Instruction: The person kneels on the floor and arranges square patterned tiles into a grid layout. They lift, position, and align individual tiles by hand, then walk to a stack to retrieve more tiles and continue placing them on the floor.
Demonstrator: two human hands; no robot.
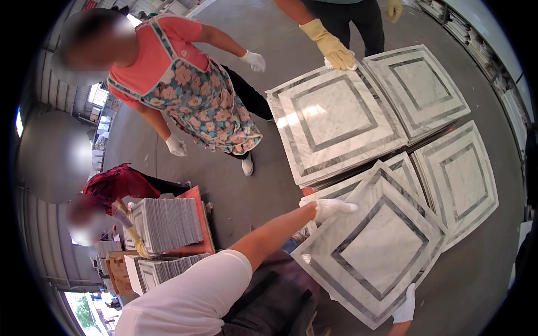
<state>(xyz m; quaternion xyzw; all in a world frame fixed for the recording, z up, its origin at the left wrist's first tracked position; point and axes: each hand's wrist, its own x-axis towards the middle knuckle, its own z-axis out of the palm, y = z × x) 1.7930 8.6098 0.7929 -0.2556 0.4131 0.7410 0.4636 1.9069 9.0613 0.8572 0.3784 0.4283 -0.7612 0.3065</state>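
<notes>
I hold a square white marble tile (376, 246) with grey inlaid frames, tilted as a diamond. My left hand (330, 208), in a white glove, grips its upper left edge. My right hand (406, 306), also in a white glove, grips its lower edge near the bottom corner. The tile hovers over a low stack of matching tiles (459, 179) on the concrete floor.
Two more tile stacks (330, 120) (423, 87) lie further off; a person's yellow-gloved hand (335, 51) rests on one. A person in a floral apron (196, 95) stands at left. Another person in red (115, 187) crouches by upright tiles (168, 224) on an orange pallet.
</notes>
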